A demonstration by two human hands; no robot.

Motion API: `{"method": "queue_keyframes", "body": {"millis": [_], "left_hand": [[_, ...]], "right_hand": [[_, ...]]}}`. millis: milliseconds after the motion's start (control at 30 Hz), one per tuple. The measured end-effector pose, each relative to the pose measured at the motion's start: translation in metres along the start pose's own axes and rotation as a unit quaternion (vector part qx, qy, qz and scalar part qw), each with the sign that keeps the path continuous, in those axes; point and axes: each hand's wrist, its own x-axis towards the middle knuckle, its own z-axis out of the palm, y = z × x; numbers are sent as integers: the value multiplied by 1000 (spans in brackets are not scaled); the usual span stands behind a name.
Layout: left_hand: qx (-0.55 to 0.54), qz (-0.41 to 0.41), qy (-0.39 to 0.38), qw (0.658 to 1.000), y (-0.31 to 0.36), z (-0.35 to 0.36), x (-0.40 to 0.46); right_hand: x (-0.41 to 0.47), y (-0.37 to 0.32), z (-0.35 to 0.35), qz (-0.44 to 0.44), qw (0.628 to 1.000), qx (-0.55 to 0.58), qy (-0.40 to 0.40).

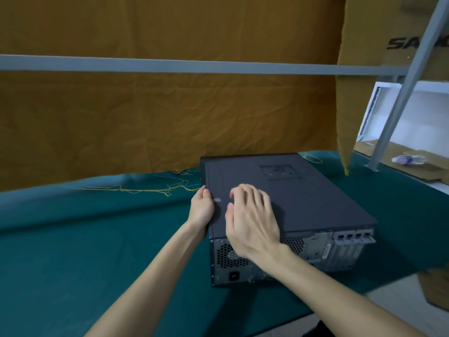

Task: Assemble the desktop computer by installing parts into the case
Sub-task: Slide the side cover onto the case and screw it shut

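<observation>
A black desktop computer case (315,203) lies on its side on the green cloth, its rear panel with fan grille and power socket facing me. The dark side panel covers its top, with a vent patch toward the far end. My left hand (201,207) presses against the case's left edge, fingers straight along the side. On top of the panel near the rear edge lies my right hand (252,220), palm down with fingers slightly bent on the surface. The inside of the case is hidden.
Green cloth (97,251) covers the table. An orange cloth (158,117) hangs behind, with loose threads on the table. A grey metal bar (170,65) crosses overhead. A plastic bottle (408,159) and cardboard lie at the right.
</observation>
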Motion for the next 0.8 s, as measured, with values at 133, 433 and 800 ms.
{"method": "queue_keyframes", "body": {"millis": [133,433,800], "left_hand": [[5,5,-4,1000,-1,1,-2],[109,39,32,993,-3,2,18],[79,1,36,996,27,12,118]], "right_hand": [[8,0,0,14,1000,15,12],[86,22,28,4,971,47,-234],[245,11,100,10,962,14,-271]]}}
